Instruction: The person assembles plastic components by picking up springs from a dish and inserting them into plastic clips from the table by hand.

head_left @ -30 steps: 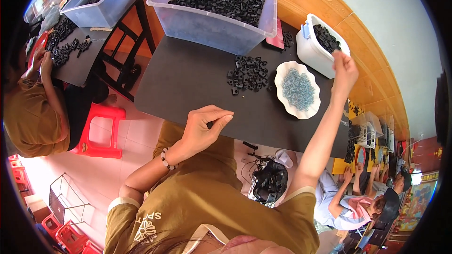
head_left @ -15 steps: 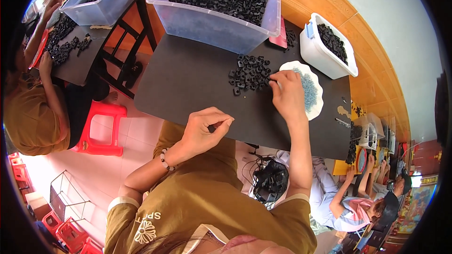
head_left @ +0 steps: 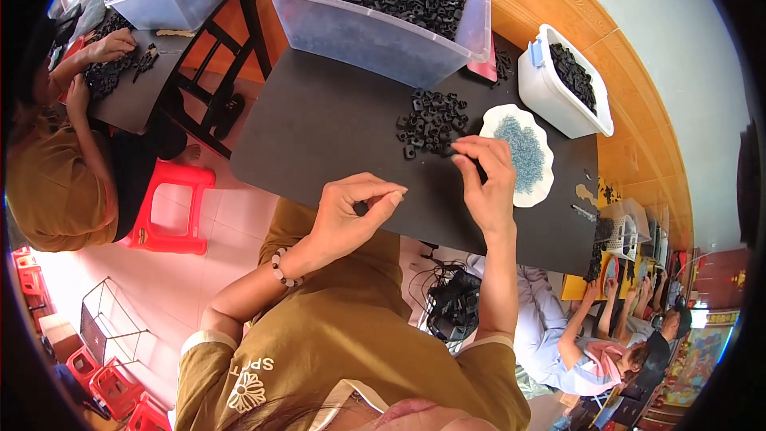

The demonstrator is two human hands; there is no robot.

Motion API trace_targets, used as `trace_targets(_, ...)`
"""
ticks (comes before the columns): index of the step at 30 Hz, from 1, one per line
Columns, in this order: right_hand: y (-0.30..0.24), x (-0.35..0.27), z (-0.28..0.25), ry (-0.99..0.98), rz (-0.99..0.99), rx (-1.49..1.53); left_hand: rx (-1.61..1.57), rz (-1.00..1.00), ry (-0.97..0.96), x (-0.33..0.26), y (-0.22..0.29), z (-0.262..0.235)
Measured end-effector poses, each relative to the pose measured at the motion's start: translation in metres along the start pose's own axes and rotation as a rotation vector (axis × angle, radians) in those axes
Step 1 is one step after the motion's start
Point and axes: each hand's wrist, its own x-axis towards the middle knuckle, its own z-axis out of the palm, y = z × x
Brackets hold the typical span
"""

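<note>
Above the near edge of the black table, my left hand (head_left: 357,209) is closed, thumb and index fingertips pinched together. Whatever it holds, if anything, is too small to make out. My right hand (head_left: 491,183) is over the table, between a loose pile of small black plastic parts (head_left: 431,118) and a white scalloped dish (head_left: 545,183). Its thumb and index finger close on a small black plastic part (head_left: 449,152) at the pile's near edge. Tiny blue-grey clear beads (head_left: 523,152) cover the middle of the dish.
A large clear bin (head_left: 359,44) full of black parts stands at the table's (head_left: 311,128) far side. A white tub (head_left: 550,108) of black parts is at far right. Left, another person sits working near a red stool (head_left: 171,219); more people work at right.
My right hand has drawn back from the dish's left rim toward me, nearer my left hand. The left hand keeps its pinch. The view has shifted slightly.
</note>
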Motion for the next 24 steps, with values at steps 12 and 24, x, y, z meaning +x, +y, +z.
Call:
trace_targets(12,-0.037,-0.026,0.000,0.022,-0.241,-0.040,0.059,0.089,-0.011,0.007,0.018,0.011)
trace_targets(24,-0.038,-0.028,-0.012,-0.056,-0.277,-0.103,0.119,-0.103,-0.160,0.007,0.017,0.001)
